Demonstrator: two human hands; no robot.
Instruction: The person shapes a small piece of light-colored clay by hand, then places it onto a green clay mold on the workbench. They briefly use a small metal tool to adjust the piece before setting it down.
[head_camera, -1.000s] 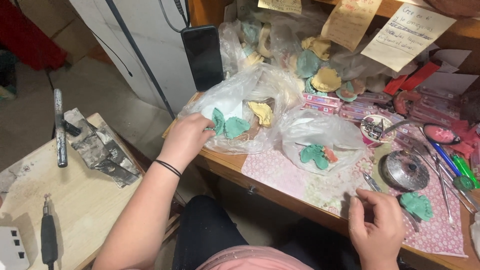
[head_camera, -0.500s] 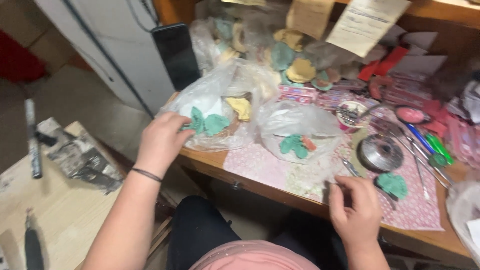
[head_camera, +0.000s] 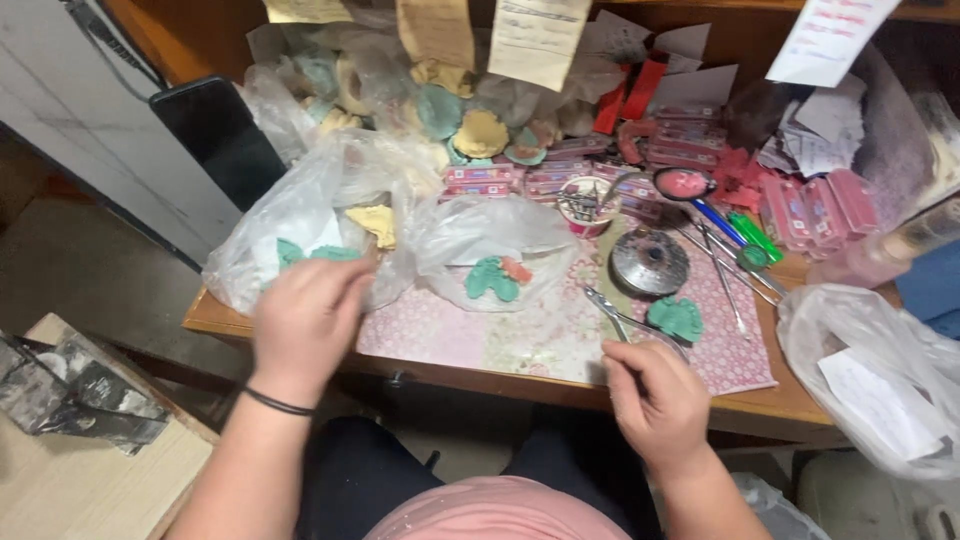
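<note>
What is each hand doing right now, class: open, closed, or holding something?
Left hand: fingers curled at the clear plastic bag; grip cannot be told.
Right hand: closed on metal tweezers.

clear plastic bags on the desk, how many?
3 clearly: one under the left hand holding green and yellow pieces, one mid-desk with a green piece, one at the right edge with paper inside. More wrapped plastic at the back may hide others.
</note>
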